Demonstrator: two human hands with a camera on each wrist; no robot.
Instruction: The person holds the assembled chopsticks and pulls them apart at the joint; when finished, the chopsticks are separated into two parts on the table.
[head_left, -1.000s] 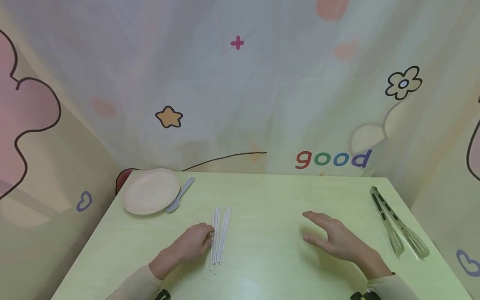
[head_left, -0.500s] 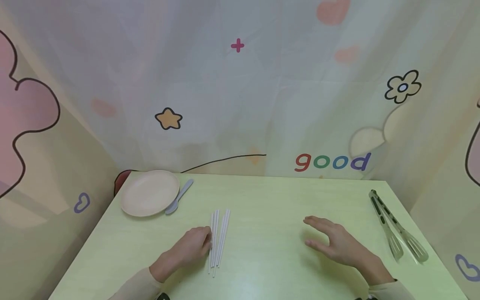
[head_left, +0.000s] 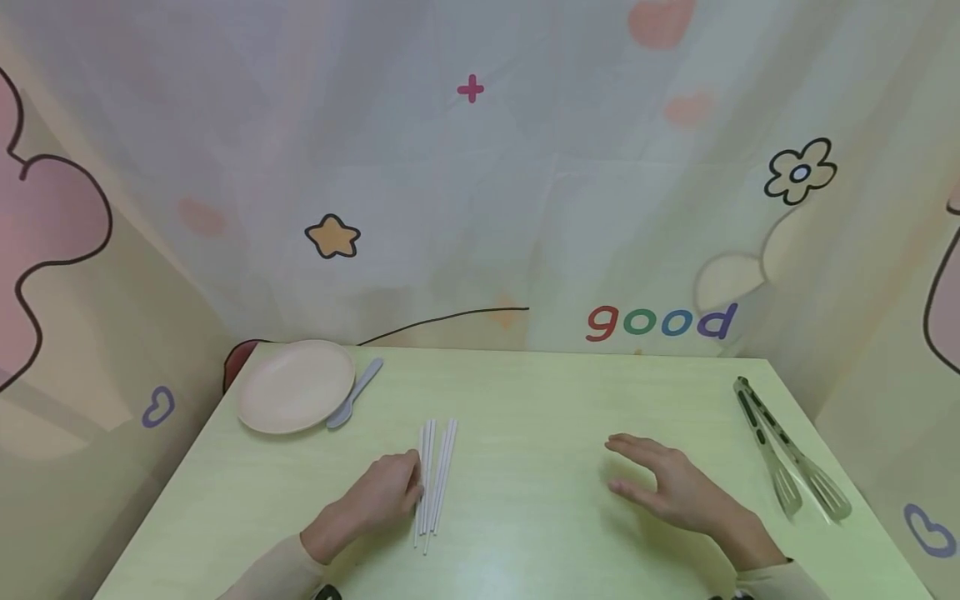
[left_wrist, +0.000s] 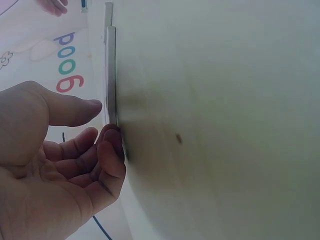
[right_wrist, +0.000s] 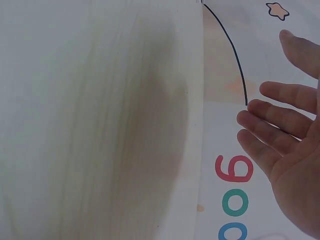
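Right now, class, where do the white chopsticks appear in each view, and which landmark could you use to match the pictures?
Head: the white chopsticks lie just left of centre, below the middle, beside the left hand.
Left wrist: a pale upright strip left of centre, mostly in the upper half.
Right wrist: not in it.
Shared landmark: the printed word "good", sideways in both wrist views and cut off in the right one.

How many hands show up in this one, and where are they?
2. The left hand is at the left edge of the chopsticks; the right hand is above the table, left of the tongs. No others appear hidden.
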